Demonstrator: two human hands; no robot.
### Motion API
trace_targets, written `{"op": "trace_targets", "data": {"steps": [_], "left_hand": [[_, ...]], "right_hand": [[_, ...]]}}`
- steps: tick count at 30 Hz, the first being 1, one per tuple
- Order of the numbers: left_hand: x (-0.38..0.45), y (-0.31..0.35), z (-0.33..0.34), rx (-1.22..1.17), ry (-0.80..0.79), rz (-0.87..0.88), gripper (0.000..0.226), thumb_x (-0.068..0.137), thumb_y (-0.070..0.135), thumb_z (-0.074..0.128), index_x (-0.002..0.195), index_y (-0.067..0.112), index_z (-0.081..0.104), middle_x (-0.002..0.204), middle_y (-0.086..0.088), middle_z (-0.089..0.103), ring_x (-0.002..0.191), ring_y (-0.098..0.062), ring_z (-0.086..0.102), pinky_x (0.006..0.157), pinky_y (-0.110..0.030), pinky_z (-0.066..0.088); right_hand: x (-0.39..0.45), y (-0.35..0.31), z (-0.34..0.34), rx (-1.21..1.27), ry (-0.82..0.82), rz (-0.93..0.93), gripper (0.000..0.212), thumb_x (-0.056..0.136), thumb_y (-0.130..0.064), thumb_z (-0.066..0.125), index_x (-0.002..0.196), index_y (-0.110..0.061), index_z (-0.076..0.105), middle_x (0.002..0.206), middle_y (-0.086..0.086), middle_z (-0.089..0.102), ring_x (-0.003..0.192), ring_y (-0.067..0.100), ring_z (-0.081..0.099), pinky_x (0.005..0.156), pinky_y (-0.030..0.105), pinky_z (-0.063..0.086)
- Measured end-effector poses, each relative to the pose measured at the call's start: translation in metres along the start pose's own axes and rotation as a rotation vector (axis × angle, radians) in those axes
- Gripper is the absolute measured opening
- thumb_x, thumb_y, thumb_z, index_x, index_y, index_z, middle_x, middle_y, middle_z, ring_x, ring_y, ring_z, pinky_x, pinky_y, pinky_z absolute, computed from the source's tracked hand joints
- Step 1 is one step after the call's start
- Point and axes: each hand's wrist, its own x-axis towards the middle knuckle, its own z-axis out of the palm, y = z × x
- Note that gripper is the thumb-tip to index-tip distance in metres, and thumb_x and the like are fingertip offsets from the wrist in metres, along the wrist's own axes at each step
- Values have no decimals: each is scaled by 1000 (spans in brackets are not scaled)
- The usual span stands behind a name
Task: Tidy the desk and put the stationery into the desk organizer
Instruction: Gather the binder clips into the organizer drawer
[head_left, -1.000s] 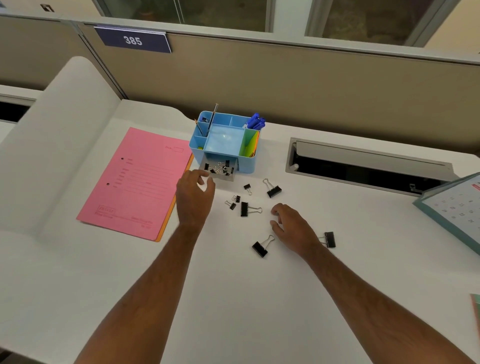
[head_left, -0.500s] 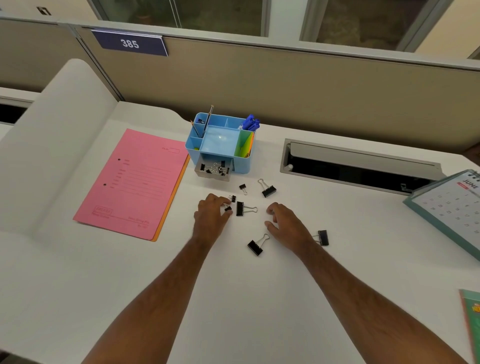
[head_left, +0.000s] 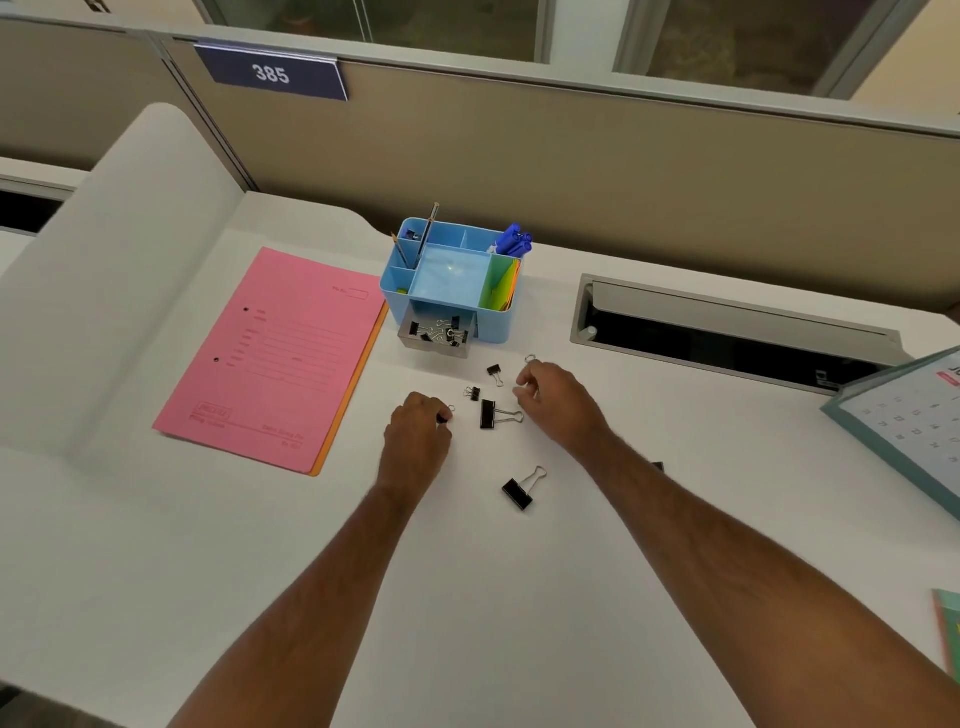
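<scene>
- White cubicle desk; I see the blue desk organizer beyond both hands, drawer pulled out to take clips.
- Left hand pinches a small binder clip at its fingertips.
- Right hand curls over another clip; whether it has a firm hold, I can't tell.
- Loose clips lie between the hands, presumably next.

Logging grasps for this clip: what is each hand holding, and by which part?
The left hand pinches a small binder clip by its black body. The right hand is curled over another clip; only a wire loop shows, so the hold cannot be told.

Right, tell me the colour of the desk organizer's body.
Light blue; the desk organizer shows best in the head view, the only one.
</scene>
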Motion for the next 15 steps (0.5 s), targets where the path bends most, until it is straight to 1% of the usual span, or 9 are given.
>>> {"op": "trace_targets", "data": {"steps": [3,6,8,11,15], "left_hand": [[-2,-2,1,-45,6,-21,19,94,7,61,107,16,72,116,-1,63,106,-18,60,96,-41,54],[-6,-4,1,-69,12,-22,17,93,10,63,105,18,72,114,1,64,105,-17,58,94,-38,53],[-8,-5,0,-68,29,-19,15,92,12,65,104,18,72,113,1,65,103,-15,57,93,-35,53],[-10,-7,1,-73,40,-9,14,93,14,67,105,16,73,111,1,66,102,-14,58,92,-31,53],[-9,-8,0,-81,36,-12,13,92,11,70,105,13,74,109,-2,68,100,-13,59,89,-22,49]], "right_hand": [[23,-14,4,-46,-11,-18,17,96,-29,63,109,-18,66,106,3,64,96,21,62,80,32,49],[40,-25,12,-108,-68,-30,25,99,-31,60,121,-21,65,117,10,61,109,28,60,89,40,53],[46,-29,20,-185,-95,-28,25,100,-31,59,123,-22,64,120,13,57,113,31,57,89,41,52],[51,-33,28,-258,-74,-52,18,98,-30,64,113,-20,66,114,11,55,107,30,56,83,39,51],[53,-34,31,-266,-49,-74,8,97,-21,64,103,-17,67,106,10,58,97,30,60,79,38,54]]}}
